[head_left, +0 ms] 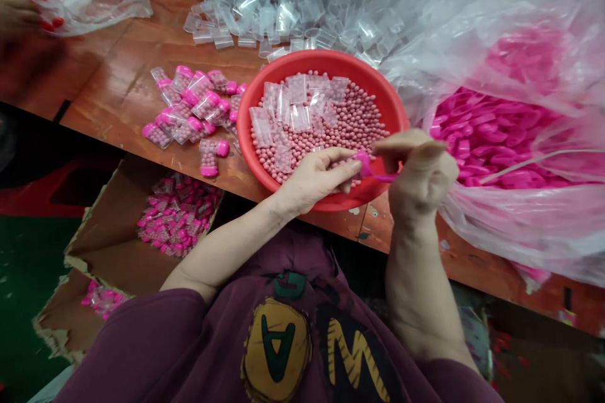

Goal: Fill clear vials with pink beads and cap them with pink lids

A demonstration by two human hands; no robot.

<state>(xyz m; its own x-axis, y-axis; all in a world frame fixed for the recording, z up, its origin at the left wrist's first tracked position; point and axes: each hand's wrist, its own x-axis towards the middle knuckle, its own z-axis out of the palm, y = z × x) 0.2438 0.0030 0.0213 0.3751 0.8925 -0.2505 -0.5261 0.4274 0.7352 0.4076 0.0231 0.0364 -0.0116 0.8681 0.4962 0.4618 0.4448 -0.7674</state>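
A small pink cap [365, 165] is pinched between the left hand [317, 177] and the right hand [422, 175], both closed on it, over the near rim of a red bowl [396, 114] at the tabletop's [118, 85] front edge. The cap's long axis runs roughly left to right; which way it opens cannot be told. Pink beads [352, 126] and clear tubes [283, 110] fill the bowl. Filled capped tubes [191, 107] lie just left, loose clear tubes [265, 12] toward the far edge, and a bag of pink caps [491, 132] crowds the right. A cardboard box [113, 233] of finished tubes sits below the front edge.
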